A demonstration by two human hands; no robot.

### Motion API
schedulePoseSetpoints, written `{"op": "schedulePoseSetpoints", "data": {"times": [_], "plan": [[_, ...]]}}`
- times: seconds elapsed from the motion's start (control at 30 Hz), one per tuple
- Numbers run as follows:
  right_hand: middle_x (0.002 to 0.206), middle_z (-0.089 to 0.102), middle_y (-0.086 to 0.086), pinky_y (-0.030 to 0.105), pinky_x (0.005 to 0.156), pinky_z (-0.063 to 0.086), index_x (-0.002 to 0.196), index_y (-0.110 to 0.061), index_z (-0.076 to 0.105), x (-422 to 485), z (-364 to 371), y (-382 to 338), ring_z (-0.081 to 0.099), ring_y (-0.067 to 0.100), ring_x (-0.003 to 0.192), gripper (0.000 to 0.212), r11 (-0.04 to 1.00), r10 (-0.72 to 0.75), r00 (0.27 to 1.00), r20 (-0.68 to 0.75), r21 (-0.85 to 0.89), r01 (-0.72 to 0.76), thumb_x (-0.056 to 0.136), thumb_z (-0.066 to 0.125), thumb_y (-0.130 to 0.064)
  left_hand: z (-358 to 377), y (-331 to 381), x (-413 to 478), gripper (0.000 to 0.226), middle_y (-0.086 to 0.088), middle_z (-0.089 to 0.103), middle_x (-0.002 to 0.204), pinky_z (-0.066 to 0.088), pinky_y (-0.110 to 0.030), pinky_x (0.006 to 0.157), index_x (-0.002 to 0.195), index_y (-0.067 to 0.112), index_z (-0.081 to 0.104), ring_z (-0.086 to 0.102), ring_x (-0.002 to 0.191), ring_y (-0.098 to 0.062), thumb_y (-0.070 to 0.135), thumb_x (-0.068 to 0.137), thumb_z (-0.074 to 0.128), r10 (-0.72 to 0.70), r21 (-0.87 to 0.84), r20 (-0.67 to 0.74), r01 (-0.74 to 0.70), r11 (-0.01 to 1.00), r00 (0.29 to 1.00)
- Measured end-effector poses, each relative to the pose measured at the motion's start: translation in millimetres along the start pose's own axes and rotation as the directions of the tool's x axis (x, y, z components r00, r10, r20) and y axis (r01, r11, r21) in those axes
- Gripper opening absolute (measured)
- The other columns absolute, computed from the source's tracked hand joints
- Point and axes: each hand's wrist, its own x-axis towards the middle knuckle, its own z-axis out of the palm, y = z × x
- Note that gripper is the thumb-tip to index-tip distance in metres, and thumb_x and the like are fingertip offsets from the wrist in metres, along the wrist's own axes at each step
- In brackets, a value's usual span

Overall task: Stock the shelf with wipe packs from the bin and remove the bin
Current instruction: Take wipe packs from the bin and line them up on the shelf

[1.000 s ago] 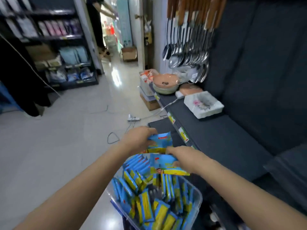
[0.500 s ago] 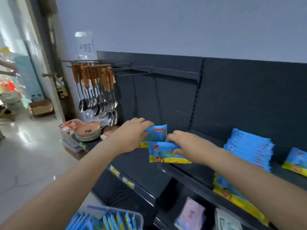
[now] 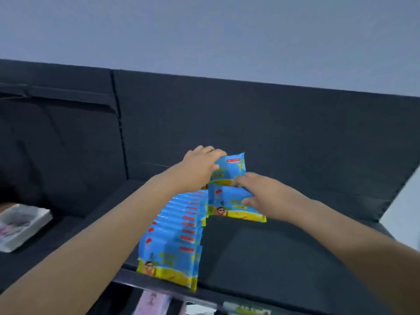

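Head view: left hand (image 3: 200, 168) grips upper pack (image 3: 233, 167), right hand (image 3: 263, 197) lower pack (image 3: 227, 204); I'd seat both upright behind the row (image 3: 177, 228).

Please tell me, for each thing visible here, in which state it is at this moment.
left hand: grips the upper wipe pack.
right hand: holds the lower wipe pack.
upper wipe pack: held upright behind the row.
lower wipe pack: held upright, right of the row's far end.
row of wipe packs: standing on the shelf.
shelf: partly stocked.
white box: lying far left, blurred.
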Motion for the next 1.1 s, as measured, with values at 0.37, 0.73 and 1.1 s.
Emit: {"op": "schedulePoseSetpoints", "data": {"times": [0.37,0.73,1.1], "plan": [[0.123,0.044,-0.008,0.026,0.076,0.04,0.134,-0.032,0.04,-31.1,32.5,125.2,0.05,0.014,0.101,0.04,0.994,0.11,0.99,0.093,-0.021,-0.108,0.097,0.049,-0.021,131.5,42.2,115.1,0.024,-0.005,0.052,0.116,0.043,-0.039,0.087,0.119,0.019,0.045,0.048,0.1,-0.02,0.018,0.096,0.048,0.042,0.004,0.295,-0.046,0.999,0.954],[0.128,0.041,-0.004,0.026,0.086,0.04,0.138,-0.028,0.037,-0.1,70.9,153.2,0.049,0.016,0.111,0.044,0.993,0.084,0.99,0.112,0.067,-0.092,0.097,0.05,-0.022,164.2,33.5,133.6,0.02,-0.005,0.047,0.11,0.04,-0.031,0.07,0.115,0.01,0.049,0.051,0.087,-0.02,0.016,0.096,0.05,0.218,0.258,0.154,-0.252,0.933,0.964],[0.128,0.044,0.001,0.034,0.094,0.044,0.14,-0.023,0.034,43.7,97.7,146.8,0.05,0.022,0.117,0.051,0.993,0.038,0.998,-0.045,-0.111,-0.043,0.094,0.05,-0.008,144.8,13.0,145.8,0.032,-0.002,0.052,0.119,0.037,-0.025,0.09,0.121,0.012,0.056,0.049,0.11,-0.017,0.031,0.096,0.052,0.138,0.003,0.026,-0.138,0.99,0.99]]}}
